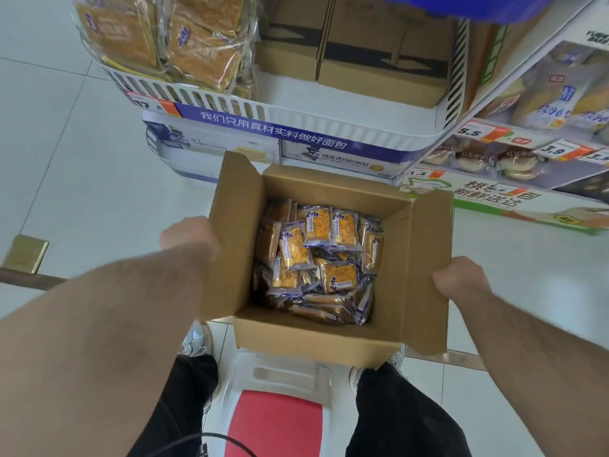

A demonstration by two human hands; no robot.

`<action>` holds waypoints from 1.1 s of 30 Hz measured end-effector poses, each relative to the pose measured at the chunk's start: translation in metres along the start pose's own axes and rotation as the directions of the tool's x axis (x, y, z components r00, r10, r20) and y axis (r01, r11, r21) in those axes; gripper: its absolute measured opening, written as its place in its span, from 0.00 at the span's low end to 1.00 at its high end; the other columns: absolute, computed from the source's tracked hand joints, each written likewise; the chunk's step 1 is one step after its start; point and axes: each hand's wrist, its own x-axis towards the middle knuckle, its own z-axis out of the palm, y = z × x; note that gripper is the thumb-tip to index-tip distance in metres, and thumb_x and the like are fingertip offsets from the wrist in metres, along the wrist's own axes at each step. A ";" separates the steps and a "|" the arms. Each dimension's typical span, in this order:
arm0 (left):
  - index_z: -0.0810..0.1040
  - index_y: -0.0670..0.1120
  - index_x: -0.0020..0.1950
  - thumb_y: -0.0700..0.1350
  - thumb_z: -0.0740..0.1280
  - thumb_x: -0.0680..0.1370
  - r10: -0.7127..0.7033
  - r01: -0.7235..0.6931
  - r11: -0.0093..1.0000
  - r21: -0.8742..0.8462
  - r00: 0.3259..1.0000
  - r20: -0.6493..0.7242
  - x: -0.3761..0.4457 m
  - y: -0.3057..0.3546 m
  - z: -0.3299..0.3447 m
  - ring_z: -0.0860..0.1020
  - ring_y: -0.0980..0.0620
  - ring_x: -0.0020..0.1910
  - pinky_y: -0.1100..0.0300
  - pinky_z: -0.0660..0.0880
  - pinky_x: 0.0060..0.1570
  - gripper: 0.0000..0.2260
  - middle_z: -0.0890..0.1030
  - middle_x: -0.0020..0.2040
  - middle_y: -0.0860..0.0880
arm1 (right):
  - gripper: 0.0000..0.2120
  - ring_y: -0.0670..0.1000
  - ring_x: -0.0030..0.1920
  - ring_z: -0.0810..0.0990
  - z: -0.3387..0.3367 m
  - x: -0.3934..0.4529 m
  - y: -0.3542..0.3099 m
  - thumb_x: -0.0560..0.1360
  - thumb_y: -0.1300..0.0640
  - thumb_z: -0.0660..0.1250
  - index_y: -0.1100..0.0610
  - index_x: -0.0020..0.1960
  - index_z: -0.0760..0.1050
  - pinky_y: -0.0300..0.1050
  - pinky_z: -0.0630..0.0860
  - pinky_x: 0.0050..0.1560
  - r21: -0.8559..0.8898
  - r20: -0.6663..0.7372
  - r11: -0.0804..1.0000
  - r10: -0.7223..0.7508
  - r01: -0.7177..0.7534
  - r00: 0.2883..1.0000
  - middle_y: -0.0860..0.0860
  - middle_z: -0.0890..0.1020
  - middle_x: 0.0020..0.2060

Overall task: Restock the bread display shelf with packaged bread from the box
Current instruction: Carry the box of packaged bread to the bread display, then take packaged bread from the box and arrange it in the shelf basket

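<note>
An open cardboard box point(316, 341) is held in front of me, its flaps folded out. Inside lie several small packets of bread point(316, 255) in clear wrappers with purple print. My left hand point(188, 237) grips the box's left flap, fingers curled behind the cardboard. At the other side my right hand point(459, 280) grips the right flap at its outer edge. Just beyond the box stands the white display shelf point(250, 108), with large bagged loaves point(184, 41) at its left end and closed brown cartons point(359, 51) beside them.
A white stool with a red seat point(276, 420) stands under the box, between my legs. A second shelf unit point(527, 153) with packaged buns and price tags runs along the right. Pale tiled floor lies to the left, with a brass floor plate point(28, 253).
</note>
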 end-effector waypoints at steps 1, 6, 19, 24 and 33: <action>0.72 0.46 0.59 0.41 0.64 0.75 -0.039 0.039 0.999 -0.008 0.998 -0.045 0.002 -0.002 0.002 0.78 0.44 0.51 0.55 0.70 0.46 0.12 0.78 0.50 0.46 | 0.13 0.61 0.49 0.80 0.002 0.001 0.002 0.72 0.62 0.65 0.61 0.56 0.76 0.49 0.78 0.48 0.013 -0.065 1.000 0.026 -0.025 0.998 0.60 0.80 0.51; 0.48 0.45 0.78 0.45 0.67 0.75 -0.013 0.050 0.980 0.194 0.982 -0.188 -0.001 0.006 0.028 0.69 0.45 0.62 0.53 0.72 0.53 0.38 0.65 0.66 0.43 | 0.36 0.65 0.74 0.60 0.018 -0.010 -0.010 0.74 0.61 0.65 0.62 0.77 0.52 0.59 0.60 0.72 -0.418 -0.389 0.904 -0.087 -0.092 0.917 0.65 0.57 0.75; 0.65 0.45 0.70 0.44 0.66 0.75 0.238 -0.245 0.938 0.244 0.970 0.056 0.005 0.089 0.083 0.70 0.43 0.65 0.49 0.71 0.61 0.24 0.69 0.65 0.43 | 0.39 0.65 0.77 0.57 0.037 0.058 0.017 0.75 0.47 0.60 0.60 0.80 0.51 0.64 0.56 0.74 -0.518 0.052 0.846 0.177 -0.125 0.983 0.63 0.58 0.77; 0.59 0.46 0.76 0.48 0.68 0.76 0.365 -0.374 0.914 0.159 0.927 0.082 -0.005 0.143 0.095 0.67 0.43 0.70 0.48 0.70 0.65 0.31 0.66 0.72 0.43 | 0.30 0.61 0.65 0.74 0.061 0.057 -0.020 0.77 0.49 0.66 0.59 0.74 0.62 0.54 0.72 0.62 -0.306 0.097 0.927 -0.195 0.216 0.976 0.60 0.72 0.67; 0.62 0.45 0.74 0.52 0.66 0.78 0.378 -0.377 0.926 0.023 0.925 -0.035 0.099 0.182 0.146 0.68 0.43 0.69 0.47 0.71 0.64 0.27 0.68 0.69 0.44 | 0.20 0.57 0.58 0.79 0.144 0.109 -0.128 0.79 0.48 0.63 0.55 0.68 0.71 0.51 0.78 0.57 -0.083 0.191 0.833 -0.525 0.547 0.829 0.55 0.78 0.62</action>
